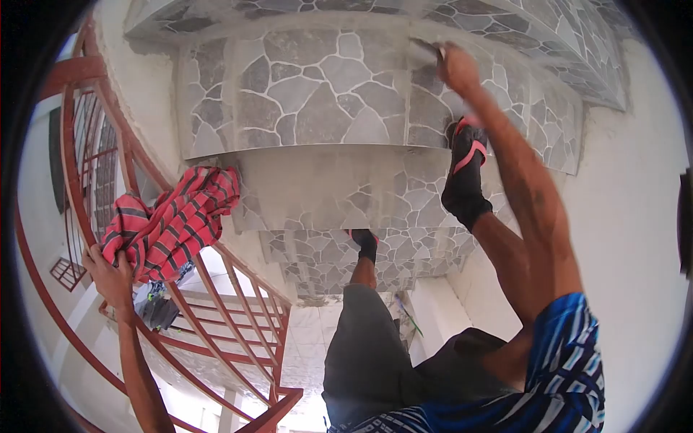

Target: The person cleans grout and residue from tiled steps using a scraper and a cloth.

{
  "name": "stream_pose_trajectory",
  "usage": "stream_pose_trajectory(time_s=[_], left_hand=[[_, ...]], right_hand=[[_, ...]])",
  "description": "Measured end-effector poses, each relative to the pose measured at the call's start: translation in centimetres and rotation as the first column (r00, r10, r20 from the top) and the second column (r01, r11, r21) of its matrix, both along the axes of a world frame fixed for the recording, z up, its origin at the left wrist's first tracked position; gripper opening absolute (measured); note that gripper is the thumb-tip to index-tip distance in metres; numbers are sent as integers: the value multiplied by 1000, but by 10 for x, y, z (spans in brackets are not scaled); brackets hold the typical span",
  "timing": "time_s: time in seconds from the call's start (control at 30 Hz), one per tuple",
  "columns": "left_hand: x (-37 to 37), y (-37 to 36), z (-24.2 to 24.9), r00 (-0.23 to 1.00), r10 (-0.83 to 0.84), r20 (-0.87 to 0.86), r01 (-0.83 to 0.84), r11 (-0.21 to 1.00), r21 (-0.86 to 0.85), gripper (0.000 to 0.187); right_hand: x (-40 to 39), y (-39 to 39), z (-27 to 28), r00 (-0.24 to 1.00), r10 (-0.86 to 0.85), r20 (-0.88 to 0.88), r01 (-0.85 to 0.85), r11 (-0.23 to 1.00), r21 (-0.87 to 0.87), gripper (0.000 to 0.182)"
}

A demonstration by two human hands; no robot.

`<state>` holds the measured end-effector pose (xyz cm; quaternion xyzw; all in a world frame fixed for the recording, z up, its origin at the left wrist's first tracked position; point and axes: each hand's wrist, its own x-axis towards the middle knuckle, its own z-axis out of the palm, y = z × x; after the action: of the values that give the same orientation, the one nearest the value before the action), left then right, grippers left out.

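Note:
My right hand (pixel 459 68), blurred by motion, is closed around a flat, dark, blade-like tool (pixel 426 49). The tool's tip lies close over the grey, stone-patterned step (pixel 310 94), near a pale grout line. On the left, my left hand (pixel 112 281) is wrapped around the red-brown metal railing (pixel 76 180). A red cloth with dark stripes (pixel 173 224) hangs bunched over the rail, right at my left fingers, and hides part of the bars.
My feet, in dark socks and pink-strapped sandals (pixel 469 159), stand on different steps. Lower stairs (pixel 317 260) drop toward a pale tiled floor (pixel 310 339). A white wall (pixel 621 216) borders the right side. Dark fabric (pixel 155 310) shows behind the bars.

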<state>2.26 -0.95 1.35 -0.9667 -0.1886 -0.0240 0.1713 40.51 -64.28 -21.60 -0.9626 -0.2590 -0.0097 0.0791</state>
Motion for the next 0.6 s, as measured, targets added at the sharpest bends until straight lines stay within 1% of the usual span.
stream_pose_trajectory(time_s=[0.07,0.17,0.2,0.27,0.3,0.37,0.43,0.47,0.5,0.53,0.57,0.6], left_hand=[[-3,3,0,1000,17,-19,-17,1000,-2,44],[-4,8,1,998,30,-55,-31,999,-8,45],[-4,7,2,998,21,-61,-22,1000,-5,46],[-3,5,3,998,16,-66,-16,1000,0,45],[-1,0,4,998,23,-65,-23,1000,-1,45],[-2,1,5,998,14,-54,-15,1000,-13,44],[-5,9,2,999,-27,-42,25,999,-48,44],[-4,5,3,999,4,-45,-6,999,-51,44],[-2,0,5,998,32,-49,-34,998,-53,44],[2,-3,5,997,59,-48,-62,997,-56,44],[3,-2,5,998,41,-41,-42,998,-46,44],[2,-2,5,999,24,-38,-25,999,-34,44]], right_hand=[[48,4,-11,988,125,95,-121,991,-53,28],[92,12,-34,985,151,78,-136,976,-169,42],[97,16,-39,977,190,94,-171,970,-175,43],[88,23,-52,990,119,76,-102,975,-200,40],[77,29,-48,994,87,67,-70,973,-219,39],[45,32,-49,997,45,-62,-62,951,-304,33],[-26,43,-34,990,5,-142,-36,975,-218,28],[-66,40,-43,989,108,-98,-125,974,-190,26],[-113,43,-53,986,94,-140,-132,945,-298,26],[-148,59,-19,944,139,-300,-224,937,-269,31],[-171,61,-1,877,199,-438,-312,928,-202,36],[-181,61,7,784,259,-565,-389,913,-121,41]])
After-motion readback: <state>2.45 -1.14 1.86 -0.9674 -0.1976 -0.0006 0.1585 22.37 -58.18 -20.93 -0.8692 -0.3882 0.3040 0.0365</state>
